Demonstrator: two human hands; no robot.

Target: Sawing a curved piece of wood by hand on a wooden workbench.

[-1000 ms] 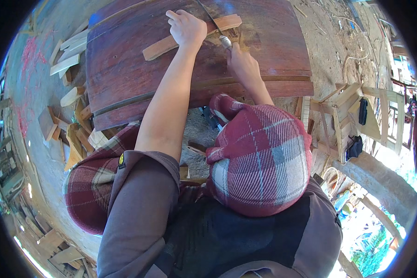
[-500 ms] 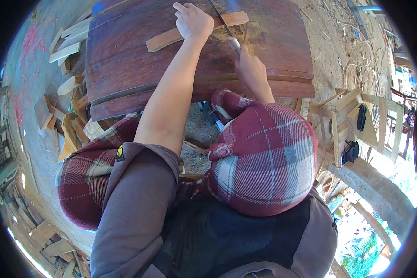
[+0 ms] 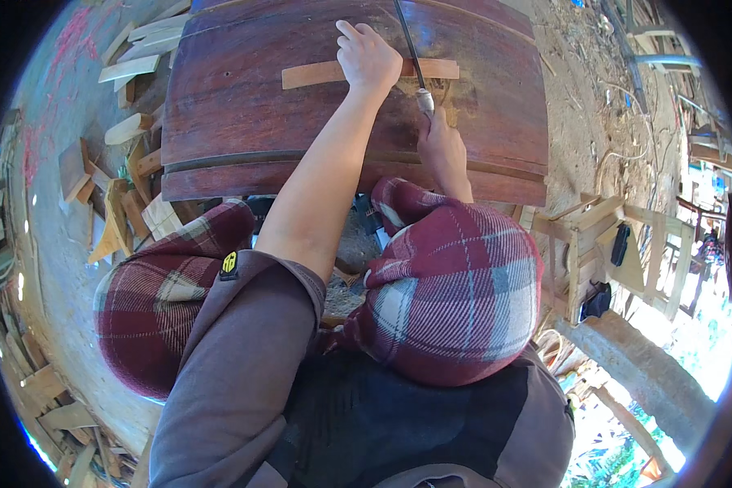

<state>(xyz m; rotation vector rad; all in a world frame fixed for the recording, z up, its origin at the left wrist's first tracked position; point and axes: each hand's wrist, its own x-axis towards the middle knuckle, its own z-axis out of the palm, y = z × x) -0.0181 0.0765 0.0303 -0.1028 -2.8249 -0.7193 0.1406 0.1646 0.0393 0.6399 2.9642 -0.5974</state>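
Note:
A narrow light-brown wooden strip (image 3: pixel 315 75) lies across the dark reddish wooden tabletop (image 3: pixel 236 106). My left hand (image 3: pixel 368 58) is closed over its middle, holding it against the surface; the thumb is hard to see. In my right hand (image 3: pixel 442 150), fingers are wrapped round the pale handle of a file (image 3: pixel 409 42), a long, thin, dark tool. The blade crosses the strip just right of my left hand, pointing away from me, and its far end runs out of view. Yellowish wood dust (image 3: pixel 442 102) lies around the strip's right part.
Wood offcuts (image 3: pixel 130 69) lie on the ground left of the table, with more blocks (image 3: pixel 122 215) nearer me. To the right stands a rough wooden frame (image 3: pixel 598 224) with dark objects on it. My knees (image 3: pixel 459 281), under plaid cloth, are close to the table's near edge.
The view has shifted and turned slightly, so the strip appears more level. The file's handle is slightly nearer the strip. Both hands keep their hold.

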